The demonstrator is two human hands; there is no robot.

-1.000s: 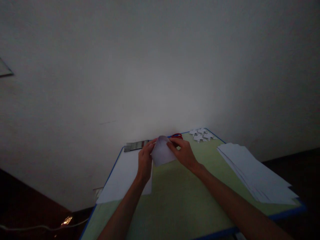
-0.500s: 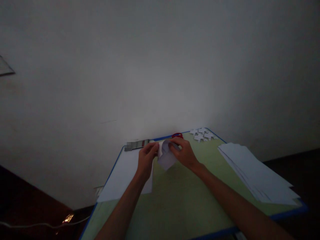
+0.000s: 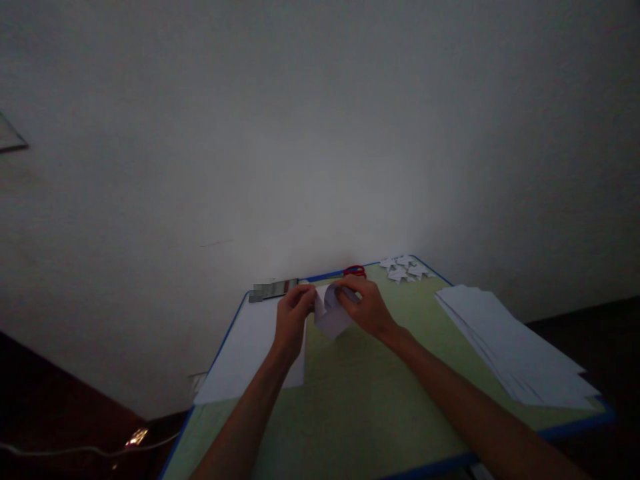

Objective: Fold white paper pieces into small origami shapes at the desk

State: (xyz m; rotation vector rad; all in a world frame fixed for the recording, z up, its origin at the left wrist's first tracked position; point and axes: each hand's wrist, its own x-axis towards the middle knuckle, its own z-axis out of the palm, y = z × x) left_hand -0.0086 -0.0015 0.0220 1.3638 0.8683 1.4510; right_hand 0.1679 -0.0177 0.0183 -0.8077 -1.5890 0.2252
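Between my two hands a small white piece of paper (image 3: 332, 325) is held up above the green table, its upper part curled over. My left hand (image 3: 294, 315) pinches the paper's left edge with thumb and fingers. At its upper right, my right hand (image 3: 364, 303) grips the curled part, with the fingertips partly hidden behind the fold. A large white sheet (image 3: 243, 353) lies under and beside my left forearm. Just beyond the hands lie red-handled scissors (image 3: 355, 271); their blades are mostly hidden.
The green table (image 3: 360, 413) has a blue edge and stands against a grey wall. Several folded white paper stars (image 3: 400, 272) lie at the back right corner. A fanned stack of white sheets (image 3: 510, 347) is on the right. A dark flat phone-like object (image 3: 277, 289) lies back left.
The curled part of the paper has shifted slightly under my right fingers, and its fold looks a little different. Both hands stay almost in the same place.
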